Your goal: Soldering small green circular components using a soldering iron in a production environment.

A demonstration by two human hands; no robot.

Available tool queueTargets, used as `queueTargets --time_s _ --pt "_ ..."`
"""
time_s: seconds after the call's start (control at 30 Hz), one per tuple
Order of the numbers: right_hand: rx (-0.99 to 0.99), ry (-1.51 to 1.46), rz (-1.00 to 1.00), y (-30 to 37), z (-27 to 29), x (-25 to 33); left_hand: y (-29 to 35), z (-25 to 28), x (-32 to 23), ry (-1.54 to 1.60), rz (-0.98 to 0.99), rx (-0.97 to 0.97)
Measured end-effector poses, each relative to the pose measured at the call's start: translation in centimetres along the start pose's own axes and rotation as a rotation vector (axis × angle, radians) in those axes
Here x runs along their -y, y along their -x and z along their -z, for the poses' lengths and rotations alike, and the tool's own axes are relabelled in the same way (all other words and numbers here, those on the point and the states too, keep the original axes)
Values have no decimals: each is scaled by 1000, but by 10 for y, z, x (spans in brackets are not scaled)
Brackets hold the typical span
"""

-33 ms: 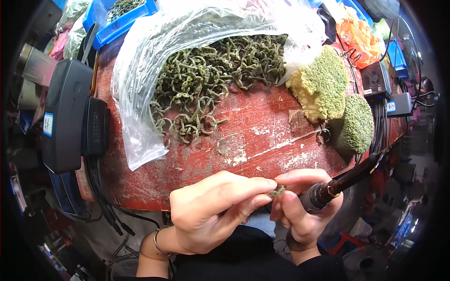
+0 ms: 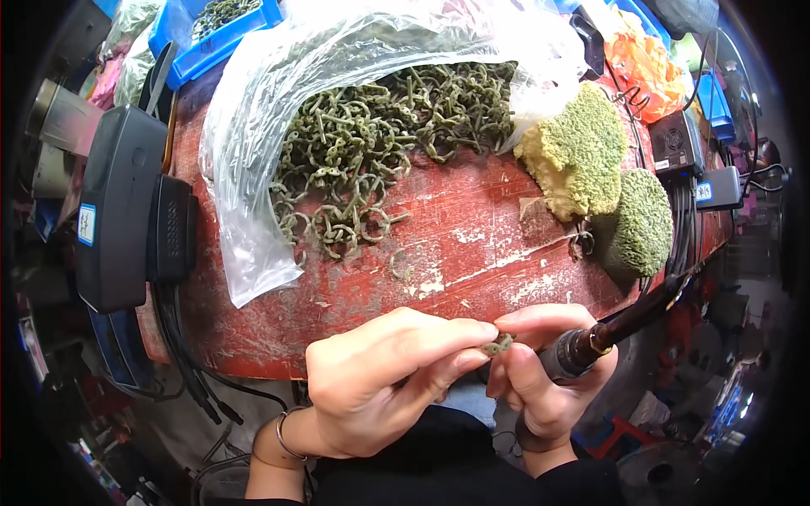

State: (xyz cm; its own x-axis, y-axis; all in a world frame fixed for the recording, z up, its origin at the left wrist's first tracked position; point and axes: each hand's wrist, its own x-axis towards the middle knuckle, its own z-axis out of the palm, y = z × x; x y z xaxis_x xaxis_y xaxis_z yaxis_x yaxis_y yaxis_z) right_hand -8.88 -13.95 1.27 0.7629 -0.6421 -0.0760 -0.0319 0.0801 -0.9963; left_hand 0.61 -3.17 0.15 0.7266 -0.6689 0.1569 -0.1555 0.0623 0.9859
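My left hand (image 2: 384,371) is closed, its thumb and fingertips pinching a small green curved piece (image 2: 498,345). My right hand (image 2: 553,371) meets it fingertip to fingertip, touching the same piece. Across the right palm lies a handpiece (image 2: 578,347) with a grey ribbed collar and a dark shaft rising to the right; its working end is hidden by the fingers. Beyond my hands, a heap of similar green curved pieces (image 2: 346,152) spills from a clear plastic bag (image 2: 245,211) onto the worn red table (image 2: 456,244).
Two rough yellow-green sponge-like lumps (image 2: 578,152) (image 2: 643,223) sit at the right. Black boxy devices (image 2: 122,211) with cables stand along the left edge. A blue bin (image 2: 215,38) is at the back left, an orange plastic bag (image 2: 645,67) at the back right. A black box (image 2: 675,148) stands near it.
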Motion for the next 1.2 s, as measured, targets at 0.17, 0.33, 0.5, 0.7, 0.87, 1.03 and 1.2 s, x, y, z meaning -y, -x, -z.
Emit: queueTargets --time_s 0.17,0.33,0.5,0.7,0.87,1.03,1.2 --pt "10 86 4 4 8 2 -2 0 -1 -129 11 24" --pt "102 223 61 5 16 1 -4 4 -9 -353 -141 39" --pt "135 262 114 3 12 5 -1 1 -6 -223 -100 -2" --pt "44 33 -15 7 14 8 -4 2 -8 -45 17 19" --pt "-27 -186 2 4 4 5 0 4 -7 94 85 53" --pt "-39 -122 -98 5 3 4 -1 0 -5 232 125 15" --pt "-28 -119 15 4 2 -1 -1 -3 -5 331 172 -6"
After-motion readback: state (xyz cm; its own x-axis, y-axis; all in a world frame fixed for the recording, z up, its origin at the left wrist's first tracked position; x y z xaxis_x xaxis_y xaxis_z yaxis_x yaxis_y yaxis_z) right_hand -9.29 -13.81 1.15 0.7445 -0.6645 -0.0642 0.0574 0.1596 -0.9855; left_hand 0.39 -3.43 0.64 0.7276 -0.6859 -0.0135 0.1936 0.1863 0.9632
